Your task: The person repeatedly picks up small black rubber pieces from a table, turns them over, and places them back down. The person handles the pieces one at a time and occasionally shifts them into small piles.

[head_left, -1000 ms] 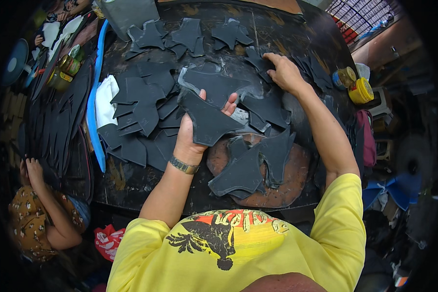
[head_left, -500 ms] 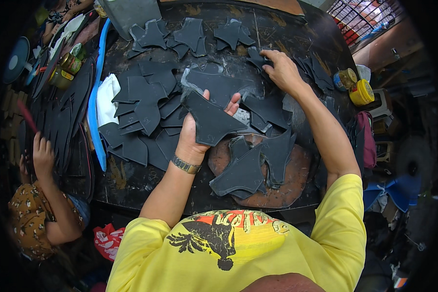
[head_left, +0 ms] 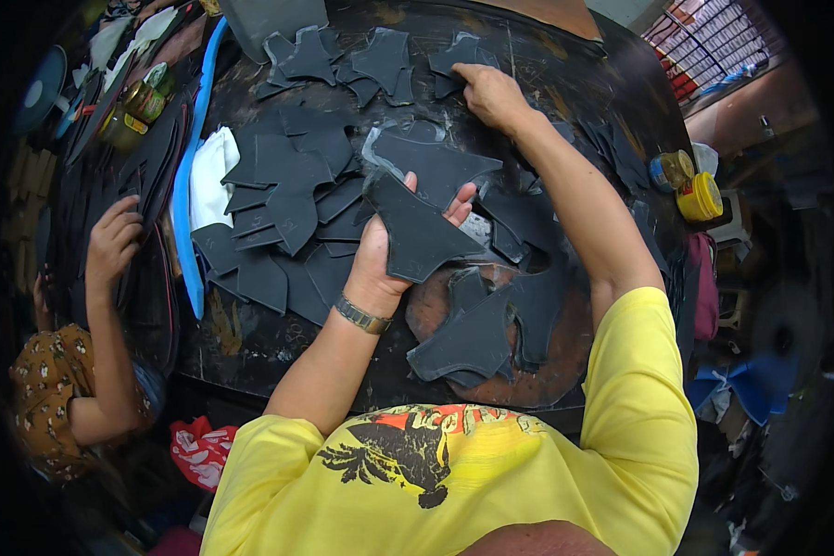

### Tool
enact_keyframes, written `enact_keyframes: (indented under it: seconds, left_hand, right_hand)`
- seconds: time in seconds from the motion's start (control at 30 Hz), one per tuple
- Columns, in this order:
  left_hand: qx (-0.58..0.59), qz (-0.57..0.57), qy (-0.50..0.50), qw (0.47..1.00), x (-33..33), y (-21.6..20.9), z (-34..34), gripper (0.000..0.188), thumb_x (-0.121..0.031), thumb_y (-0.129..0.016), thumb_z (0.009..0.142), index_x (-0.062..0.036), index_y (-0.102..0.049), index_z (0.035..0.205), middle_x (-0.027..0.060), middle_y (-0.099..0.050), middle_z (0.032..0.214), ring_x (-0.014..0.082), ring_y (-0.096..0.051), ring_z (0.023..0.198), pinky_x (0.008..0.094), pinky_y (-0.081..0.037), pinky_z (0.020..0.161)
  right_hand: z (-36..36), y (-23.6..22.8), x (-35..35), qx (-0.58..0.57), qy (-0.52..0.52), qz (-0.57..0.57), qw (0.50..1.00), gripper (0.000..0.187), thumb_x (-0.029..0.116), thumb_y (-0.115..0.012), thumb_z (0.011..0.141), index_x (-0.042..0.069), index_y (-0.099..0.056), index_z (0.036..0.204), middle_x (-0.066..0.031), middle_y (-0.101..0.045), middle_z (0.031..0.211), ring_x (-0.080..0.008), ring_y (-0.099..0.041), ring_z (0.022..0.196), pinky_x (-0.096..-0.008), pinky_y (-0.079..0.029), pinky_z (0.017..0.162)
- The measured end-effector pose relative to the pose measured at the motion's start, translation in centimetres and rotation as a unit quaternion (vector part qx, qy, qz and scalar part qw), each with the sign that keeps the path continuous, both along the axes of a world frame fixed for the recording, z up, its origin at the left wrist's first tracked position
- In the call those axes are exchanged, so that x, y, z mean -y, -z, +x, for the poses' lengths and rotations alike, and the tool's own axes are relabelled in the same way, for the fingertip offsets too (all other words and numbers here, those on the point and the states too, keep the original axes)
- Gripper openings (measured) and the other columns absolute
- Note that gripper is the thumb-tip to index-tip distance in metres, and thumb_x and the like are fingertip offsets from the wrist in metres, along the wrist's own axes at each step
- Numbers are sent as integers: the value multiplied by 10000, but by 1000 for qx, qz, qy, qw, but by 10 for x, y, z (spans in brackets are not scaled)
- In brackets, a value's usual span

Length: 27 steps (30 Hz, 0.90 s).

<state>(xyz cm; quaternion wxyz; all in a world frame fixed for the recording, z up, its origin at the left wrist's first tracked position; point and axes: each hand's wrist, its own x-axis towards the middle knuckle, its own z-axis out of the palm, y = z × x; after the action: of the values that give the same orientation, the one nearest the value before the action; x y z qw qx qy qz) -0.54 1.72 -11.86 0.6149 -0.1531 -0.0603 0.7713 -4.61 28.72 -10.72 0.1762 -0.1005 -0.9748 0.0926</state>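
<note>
My left hand is closed on a flat black cut panel with curved edges, thumb on top and fingertips showing past its far edge. Another black panel, whitish along its border, lies just beyond and partly under it. Stretched out to the far side of the table, my right hand has its fingers curled at the near edge of a small pile of black panels. Its thumb is mostly hidden. More black panels overlap on a round brown board close to my body.
Loose black panels cover the table's left part, by a white cloth and a blue strip. Two more piles stand in the far row. Jars and a yellow tub sit at right. Another person's hand is at left.
My right hand has moved farther away and left, from a small dark panel to the far pile, its fingers curling in. My left hand keeps its panel. The other person's red strip is gone from view.
</note>
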Motion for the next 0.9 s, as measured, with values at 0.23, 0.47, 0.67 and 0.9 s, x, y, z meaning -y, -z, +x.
enact_keyframes:
  seconds: [0.23, 0.47, 0.67, 0.9]
  left_hand:
    - [-14, 12, -3, 1000, 0, 7, 1, 434, -357, -437, 1006, -81, -436, 1341, 318, -422, 1334, 406, -525, 1171, 463, -516, 945]
    - [-2, 10, -3, 1000, 1, 4, 0, 383, -336, -434, 1011, -118, -462, 1325, 334, -415, 1325, 406, -520, 1171, 455, -517, 948]
    - [-11, 9, -9, 1000, 0, 5, 1, 389, -326, -447, 1008, -112, -452, 1332, 342, -419, 1316, 407, -537, 1148, 443, -516, 951]
    - [-36, -2, -18, 999, 0, 5, 3, 381, -320, -463, 1003, -128, -447, 1331, 341, -424, 1316, 395, -555, 1128, 435, -524, 939]
  right_hand:
    - [-14, -21, -32, -106, 34, -49, 993, 372, 59, -525, 848, 127, -617, 1201, -230, -660, 992, -400, -632, 947, -462, -505, 852]
    - [-12, -10, -20, 63, 37, 8, 997, 389, 239, -618, 843, 96, -620, 1205, -219, -653, 1084, -380, -603, 1053, -448, -474, 915]
    - [-21, -12, -37, -52, 88, -27, 994, 345, 165, -501, 880, 96, -626, 1194, -249, -639, 1041, -418, -603, 1000, -462, -473, 901]
    - [-12, -9, -49, 46, 59, -14, 997, 348, 182, -577, 873, 102, -613, 1209, -221, -648, 1083, -396, -603, 1041, -447, -472, 914]
